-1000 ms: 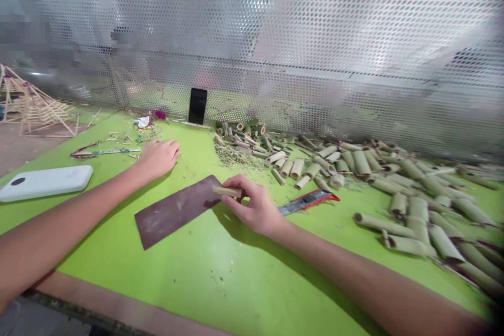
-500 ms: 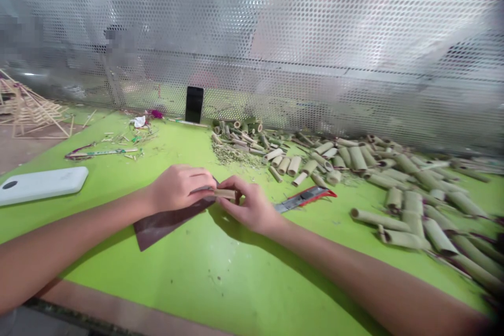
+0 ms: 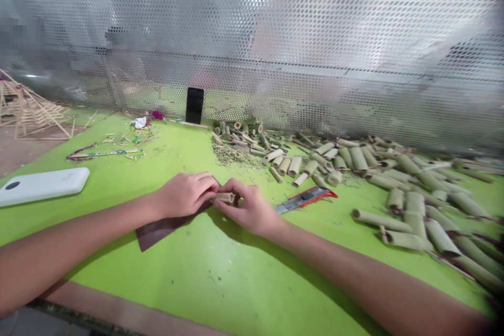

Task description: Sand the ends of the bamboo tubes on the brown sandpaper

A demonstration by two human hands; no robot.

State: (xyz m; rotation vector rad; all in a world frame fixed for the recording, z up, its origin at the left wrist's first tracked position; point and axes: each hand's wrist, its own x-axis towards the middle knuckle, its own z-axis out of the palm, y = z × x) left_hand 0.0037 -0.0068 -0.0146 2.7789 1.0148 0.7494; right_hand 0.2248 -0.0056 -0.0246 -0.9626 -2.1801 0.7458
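My right hand (image 3: 247,210) pinches a short bamboo piece (image 3: 224,197) against the upper end of a brown sandpaper sheet (image 3: 157,229) that lies on the green table (image 3: 220,273). My left hand (image 3: 185,195) rests on the sandpaper, fingers curled, with its fingertips touching the other end of the same bamboo piece. The middle of the sheet is hidden under the left hand.
A red-handled utility knife (image 3: 305,199) lies just right of my right hand. Several cut bamboo tubes (image 3: 394,189) are heaped at the right and back. A white flat device (image 3: 43,185) sits at left, a black phone (image 3: 195,105) leans on the perforated metal wall, and stick frames (image 3: 27,110) stand far left.
My left hand came from the far left of the table onto the sandpaper and met the bamboo piece. The right hand stayed put, still pinching the piece.
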